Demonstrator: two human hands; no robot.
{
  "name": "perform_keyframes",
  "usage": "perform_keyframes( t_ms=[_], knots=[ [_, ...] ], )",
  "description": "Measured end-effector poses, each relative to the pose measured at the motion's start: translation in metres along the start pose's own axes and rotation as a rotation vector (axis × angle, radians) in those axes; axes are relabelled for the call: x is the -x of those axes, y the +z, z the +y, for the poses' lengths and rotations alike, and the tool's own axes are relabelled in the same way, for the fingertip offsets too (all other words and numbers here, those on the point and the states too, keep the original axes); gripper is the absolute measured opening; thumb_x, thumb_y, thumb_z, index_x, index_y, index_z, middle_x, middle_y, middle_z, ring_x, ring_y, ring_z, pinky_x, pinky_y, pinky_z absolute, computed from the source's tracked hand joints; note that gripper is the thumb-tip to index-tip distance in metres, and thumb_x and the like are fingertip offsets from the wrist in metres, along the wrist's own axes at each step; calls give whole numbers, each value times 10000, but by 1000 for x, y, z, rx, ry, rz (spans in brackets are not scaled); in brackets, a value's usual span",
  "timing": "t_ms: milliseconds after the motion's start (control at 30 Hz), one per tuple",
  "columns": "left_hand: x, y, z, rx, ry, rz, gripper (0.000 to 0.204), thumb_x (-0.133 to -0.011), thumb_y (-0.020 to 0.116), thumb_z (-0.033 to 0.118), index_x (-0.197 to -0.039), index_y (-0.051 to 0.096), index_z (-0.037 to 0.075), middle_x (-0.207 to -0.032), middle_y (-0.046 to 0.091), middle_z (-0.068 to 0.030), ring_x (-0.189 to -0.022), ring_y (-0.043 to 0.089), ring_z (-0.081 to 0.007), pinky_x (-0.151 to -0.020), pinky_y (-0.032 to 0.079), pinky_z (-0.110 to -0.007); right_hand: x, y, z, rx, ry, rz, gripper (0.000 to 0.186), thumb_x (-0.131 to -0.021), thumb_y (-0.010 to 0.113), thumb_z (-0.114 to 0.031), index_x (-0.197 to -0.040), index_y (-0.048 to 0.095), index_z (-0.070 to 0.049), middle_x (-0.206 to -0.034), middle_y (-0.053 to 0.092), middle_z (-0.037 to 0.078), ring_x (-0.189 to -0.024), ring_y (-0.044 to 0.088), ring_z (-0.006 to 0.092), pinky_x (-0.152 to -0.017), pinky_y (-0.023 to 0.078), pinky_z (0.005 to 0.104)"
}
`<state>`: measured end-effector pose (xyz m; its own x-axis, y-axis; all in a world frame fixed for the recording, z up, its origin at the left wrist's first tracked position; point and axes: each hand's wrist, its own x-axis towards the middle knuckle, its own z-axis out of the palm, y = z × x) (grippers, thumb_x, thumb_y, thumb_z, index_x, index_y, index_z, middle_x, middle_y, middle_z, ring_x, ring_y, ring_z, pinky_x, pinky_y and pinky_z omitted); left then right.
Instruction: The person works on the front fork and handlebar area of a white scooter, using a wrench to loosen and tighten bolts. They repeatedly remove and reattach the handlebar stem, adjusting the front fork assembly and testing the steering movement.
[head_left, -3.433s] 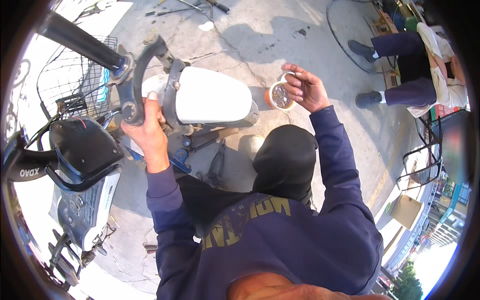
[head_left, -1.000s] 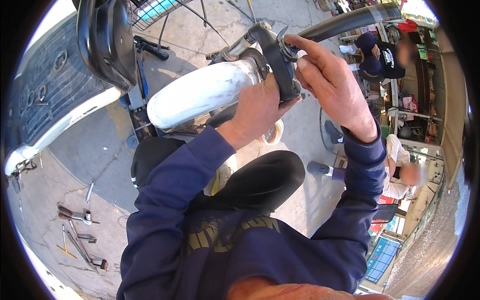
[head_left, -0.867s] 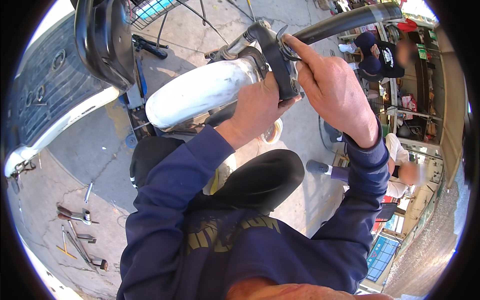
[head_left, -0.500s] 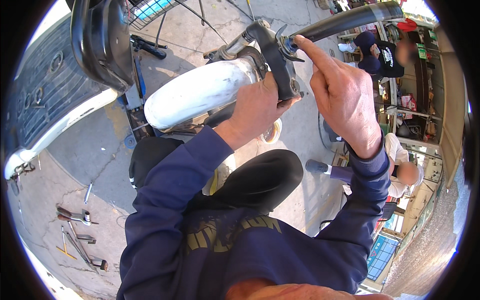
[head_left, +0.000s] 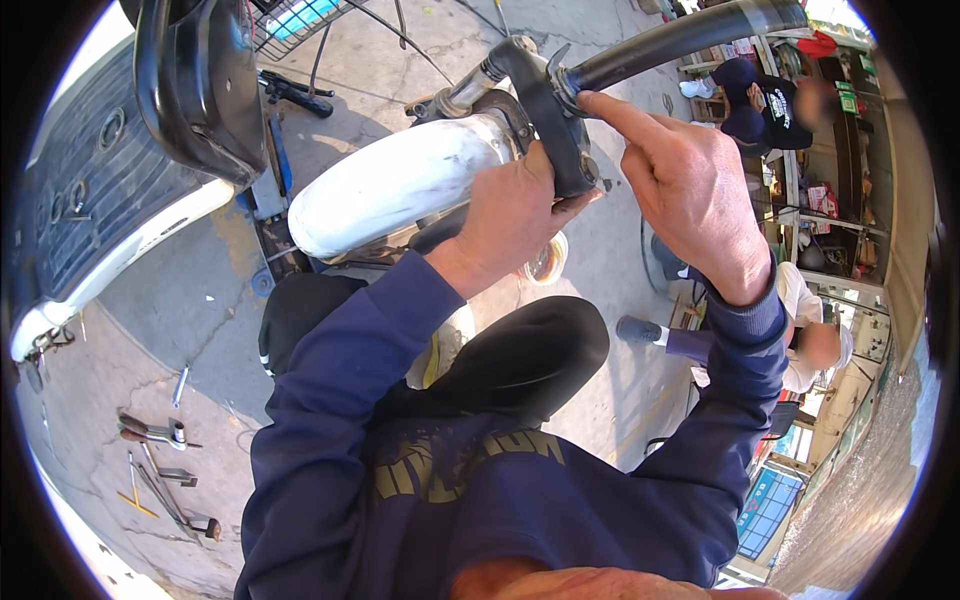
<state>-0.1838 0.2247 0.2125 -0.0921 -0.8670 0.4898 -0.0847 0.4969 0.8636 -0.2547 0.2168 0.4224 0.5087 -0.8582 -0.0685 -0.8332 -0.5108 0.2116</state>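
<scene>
My left hand (head_left: pixel 500 215) grips the black fork crown (head_left: pixel 560 140) above a white front mudguard (head_left: pixel 390 185), thumb against the crown's near side. A long dark steering tube (head_left: pixel 690 40) sticks out from the crown to the upper right, with a metal collar and thin curved black piece (head_left: pixel 560 75) round its base. My right hand (head_left: pixel 690 190) has its index finger extended, the tip touching that collar, and its other fingers curled; its thumb is mostly hidden. A silvery fork leg (head_left: pixel 470 82) joins the crown from the left.
A scooter body (head_left: pixel 90 230) stands at left, a wire basket (head_left: pixel 290 20) above. Tools (head_left: pixel 160 435) lie at lower left on the concrete (head_left: pixel 210 330). A round tub (head_left: pixel 548 260) sits beyond my knee. At right are a seated person (head_left: pixel 810 340), others (head_left: pixel 760 110) and cluttered shelves (head_left: pixel 840 200).
My view has turned since the oldest frame, and both hands came to the crown. Over the last second my right hand shifted rightward and its fingertip dropped slightly on the collar; my left stayed.
</scene>
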Motion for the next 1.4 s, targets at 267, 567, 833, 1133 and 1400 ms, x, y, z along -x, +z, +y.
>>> perform_keyframes(
  t_ms=[267, 567, 833, 1133, 1400],
  knots=[
    [3, -4, 3, 58, -28, -71, 572, -846, 804, 395, -1121, 507, -10, -702, 667, -136, -596, 675, -366, -524, 529, -431, 31, 44, 25, -976, 480, 282, 353, -996, 425, -65, -1249, 666, -23, -860, 556, -24, -700, 454, 53, -594, 392, 214],
    [5, -7, 3, 109, 4, -67, 574, -838, 814, 328, -1203, 502, 13, -740, 680, -111, -648, 686, -366, -559, 544, -434, -17, 96, 42, -1683, 256, 459, 441, -925, 395, -19, -1305, 606, 51, -1511, 466, 155, -1380, 446, 227, -1177, 311, 394],
    [5, -6, 3, 117, 10, -75, 586, -833, 817, 332, -1213, 503, 16, -753, 676, -105, -650, 685, -368, -560, 547, -431, -22, 108, 53, -1619, 136, 291, 394, -913, 423, 20, -1230, 656, 40, -1483, 512, 173, -1336, 518, 248, -1153, 365, 386],
    [3, -8, 1, 115, 31, -58, 575, -825, 825, 322, -1200, 510, 20, -734, 678, -93, -646, 690, -359, -556, 551, -419, -26, 113, 68, -1540, 46, 167, 371, -933, 448, 48, -1200, 699, -12, -1490, 529, 149, -1311, 545, 228, -1139, 391, 374],
    [4, -12, 4, 120, -4, -93, 576, -824, 828, 318, -1195, 511, 12, -697, 673, -78, -601, 683, -339, -534, 545, -410, -22, 100, 87, -1076, -86, 251, 369, -951, 452, 67, -1198, 709, -29, -1483, 552, 116, -1325, 525, 192, -1120, 395, 356]
  ],
)
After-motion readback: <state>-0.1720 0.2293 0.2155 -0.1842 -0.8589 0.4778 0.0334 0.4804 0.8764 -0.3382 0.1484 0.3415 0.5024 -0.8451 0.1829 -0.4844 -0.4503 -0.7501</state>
